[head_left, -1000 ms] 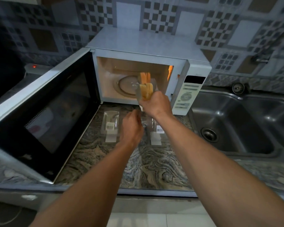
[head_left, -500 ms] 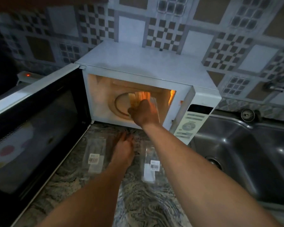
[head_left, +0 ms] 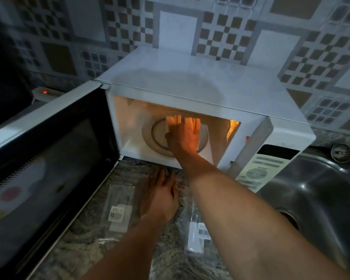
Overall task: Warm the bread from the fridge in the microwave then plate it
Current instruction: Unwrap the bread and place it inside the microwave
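The white microwave [head_left: 200,85] stands on the counter with its door [head_left: 45,162] swung open to the left and its inside lit orange. My right hand [head_left: 183,138] reaches inside, over the round glass turntable [head_left: 156,136], and grips a pack of sliced bread [head_left: 178,120] that stands on the turntable. Only the tops of the slices show past my fingers. My left hand [head_left: 160,197] rests flat on the stone counter in front of the microwave, fingers apart, holding nothing.
Two clear plastic wrappers with barcode labels lie on the marbled counter [head_left: 85,245], one [head_left: 118,209] left of my left hand, the other [head_left: 197,235] under my right forearm. A steel sink [head_left: 321,199] sits to the right. The microwave's control panel [head_left: 259,170] faces front right.
My right hand carried the bread from in front of the opening into the microwave and down to the turntable. My left hand dropped to the counter. My head moved closer.
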A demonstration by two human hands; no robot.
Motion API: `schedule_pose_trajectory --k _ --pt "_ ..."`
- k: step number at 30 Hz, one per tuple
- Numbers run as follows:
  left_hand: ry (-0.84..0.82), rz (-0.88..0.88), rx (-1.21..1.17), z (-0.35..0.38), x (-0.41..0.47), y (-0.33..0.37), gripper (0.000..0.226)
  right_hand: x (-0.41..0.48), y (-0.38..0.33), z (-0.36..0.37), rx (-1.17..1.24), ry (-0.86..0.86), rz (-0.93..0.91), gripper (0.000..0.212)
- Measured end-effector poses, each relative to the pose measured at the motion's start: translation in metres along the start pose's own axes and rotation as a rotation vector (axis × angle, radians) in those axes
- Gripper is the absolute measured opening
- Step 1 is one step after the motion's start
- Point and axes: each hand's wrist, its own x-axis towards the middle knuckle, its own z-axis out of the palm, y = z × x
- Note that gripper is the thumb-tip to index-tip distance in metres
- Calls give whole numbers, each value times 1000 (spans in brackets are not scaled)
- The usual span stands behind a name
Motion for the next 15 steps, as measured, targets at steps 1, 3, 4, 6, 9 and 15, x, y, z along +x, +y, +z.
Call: schedule_pose_trajectory --k 1,3,4,6,9,15 --pt "0 -2 3 1 1 0 61 0 0 0 8 -20 5 28" --pt "14 -5 4 2 1 -1 60 2 -1 -1 52 -76 40 25" --pt "22 -7 0 3 1 -1 60 3 -1 0 63 -85 50 25" --pt "23 -7 -3 3 0 -1 60 3 -1 -1 62 -91 53 28" --pt "35 -4 -7 3 -1 0 61 3 0 -2 78 -129 57 32" --pt "42 -2 -53 1 -5 2 63 -10 -2 -11 16 -24 -27 33"
